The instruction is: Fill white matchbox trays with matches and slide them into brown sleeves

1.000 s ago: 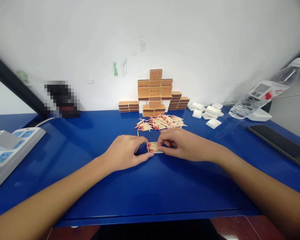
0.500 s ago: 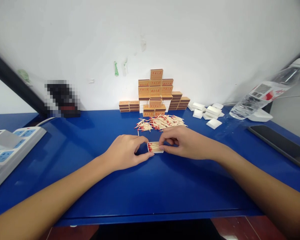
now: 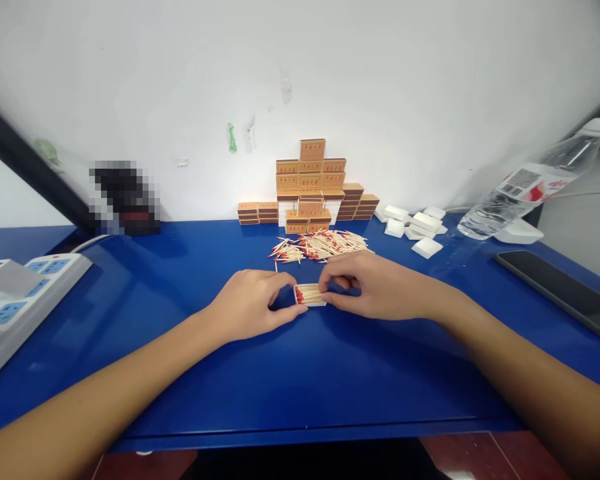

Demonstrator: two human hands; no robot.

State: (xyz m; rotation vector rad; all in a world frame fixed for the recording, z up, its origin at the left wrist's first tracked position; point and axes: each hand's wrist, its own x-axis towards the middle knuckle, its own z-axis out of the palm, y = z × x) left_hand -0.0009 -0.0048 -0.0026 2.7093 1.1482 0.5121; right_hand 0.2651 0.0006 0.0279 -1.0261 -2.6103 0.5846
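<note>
On the blue tabletop in front of me lies a small white matchbox tray [image 3: 316,305], filled with red-headed matches [image 3: 307,293] whose heads point left. My left hand [image 3: 250,303] grips the tray's left end between thumb and fingers. At the right end, my right hand [image 3: 360,287] has thumb and forefinger brought together over the sticks; whether a match is pinched between them is hidden. Just beyond the hands spreads a loose match pile [image 3: 330,245], with a few sticks apart on its left side.
Orange matchboxes [image 3: 310,181] are stacked against the wall. White trays [image 3: 423,230] lie in a heap to their right, near a tilted water bottle [image 3: 523,183] and a black phone [image 3: 560,290]. A power strip [image 3: 35,300] sits at the left.
The matches in the tray lie a little straighter than before. My right fingers have shifted very slightly at the tray's right end; the left hand stays put.
</note>
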